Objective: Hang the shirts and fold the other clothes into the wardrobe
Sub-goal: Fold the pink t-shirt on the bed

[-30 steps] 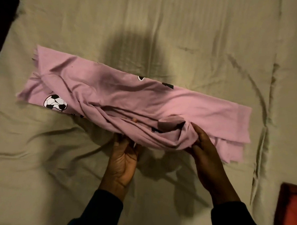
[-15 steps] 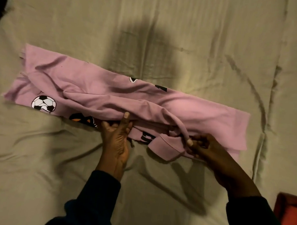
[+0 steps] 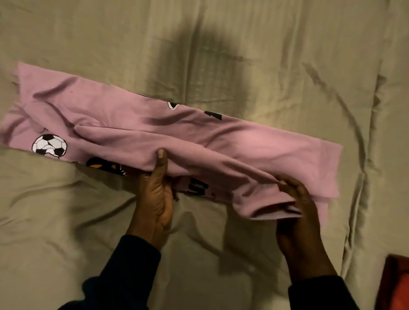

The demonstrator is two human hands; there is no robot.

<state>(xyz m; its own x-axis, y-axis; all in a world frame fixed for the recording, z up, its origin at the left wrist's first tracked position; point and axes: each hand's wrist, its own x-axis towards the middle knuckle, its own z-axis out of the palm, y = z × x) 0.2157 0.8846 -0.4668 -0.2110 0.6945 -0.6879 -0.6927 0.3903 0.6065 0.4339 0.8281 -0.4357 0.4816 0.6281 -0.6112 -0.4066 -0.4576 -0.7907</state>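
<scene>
1. Pink garment (image 3: 134,130): lies on the bed as a long folded band, running from the far left down toward the right. Printed with a football (image 3: 49,145) near its left end; further dark print shows along the near edge, partly hidden in the folds.
2. My left hand (image 3: 156,195): at the near edge of the garment, about mid-length. Thumb laid on top of the fold, the other fingers tucked beneath the cloth, so it pinches the folded layer.
3. My right hand (image 3: 297,205): further right, at the near edge. Fingers curled round a loose pink flap, seemingly a sleeve end, holding it just above the bed.
4. Bed sheet (image 3: 250,51): olive-beige, creased, with long ridges to the right of the garment. A dark shadow falls on it beyond the garment's middle.
5. Sleeves (image 3: 133,269): dark, covering both my forearms to the wrist.
6. Red-orange object with a dark frame (image 3: 396,294): at the lower right corner, well apart from the garment; what it is I cannot tell.
</scene>
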